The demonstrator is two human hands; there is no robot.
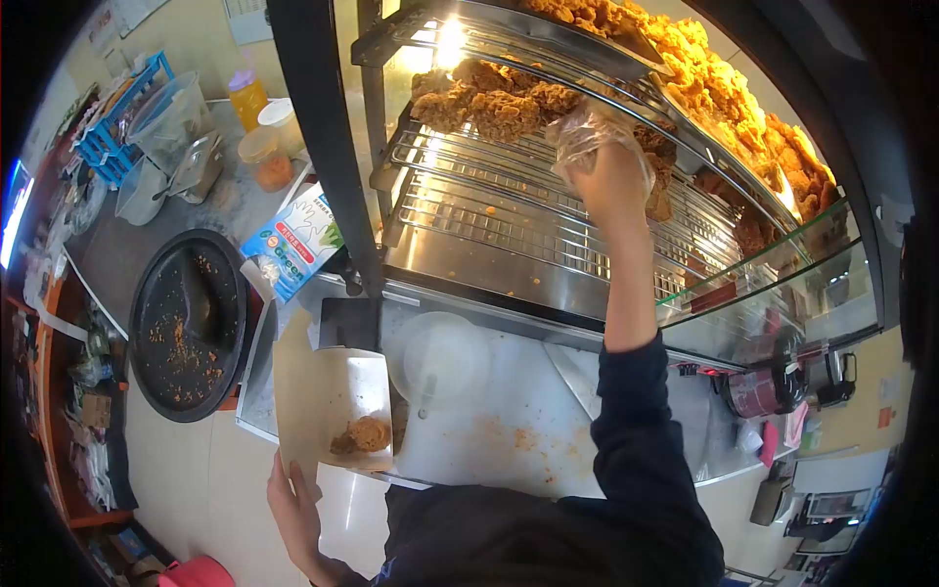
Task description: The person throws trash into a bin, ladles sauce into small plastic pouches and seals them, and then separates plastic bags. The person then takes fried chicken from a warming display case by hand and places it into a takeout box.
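My left hand (292, 504) grips the lower edge of an open cardboard box (333, 386), near its raised lid. A piece of fried chicken (364, 435) lies in the bottom of the box. My right hand (608, 166), inside a clear plastic glove, reaches into a lit food warmer. It is at the upper wire rack (469, 157), right beside several browned pieces of fried chicken (504, 110). The crinkled plastic and the angle hide its fingertips, so I cannot make out whether they hold a piece.
More golden fried chicken (709, 83) sits on the warmer's top tray. A glass panel (773, 284) bounds the right side. Left of the box stand a glove carton (295, 243) and a round black pan (188, 328) with crumbs. A translucent round bowl (440, 360) rests on the crumb-strewn counter.
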